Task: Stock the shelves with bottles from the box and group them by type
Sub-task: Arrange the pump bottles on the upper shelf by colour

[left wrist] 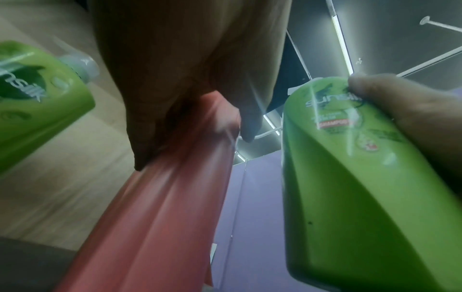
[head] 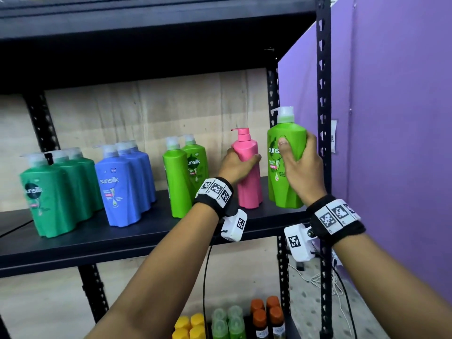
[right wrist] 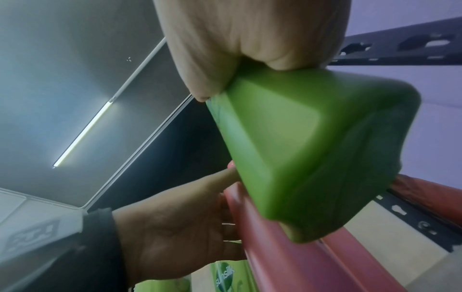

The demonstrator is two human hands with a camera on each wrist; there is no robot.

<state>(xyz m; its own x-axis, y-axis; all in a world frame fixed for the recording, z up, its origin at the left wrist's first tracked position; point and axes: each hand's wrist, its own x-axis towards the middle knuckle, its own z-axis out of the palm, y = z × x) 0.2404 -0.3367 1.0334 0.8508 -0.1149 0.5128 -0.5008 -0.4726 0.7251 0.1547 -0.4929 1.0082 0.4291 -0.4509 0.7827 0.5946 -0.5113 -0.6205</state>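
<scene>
Green and blue shampoo rows already stood grouped on the shelf while our left hand gripped the pink bottle and our right hand the light-green bottle, both unplaced.

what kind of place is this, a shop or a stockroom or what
Probably a stockroom or mock shop set-up, not a finished store: a black metal shelving rack holds shampoo bottles grouped by colour, smaller bottles stand on the shelf below, loose cables trail on the floor beside a plain purple wall.

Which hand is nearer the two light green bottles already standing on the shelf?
Left. The left hand, gripping the pink bottle, is just right of that pair; the right hand holds another green bottle farther right.
</scene>
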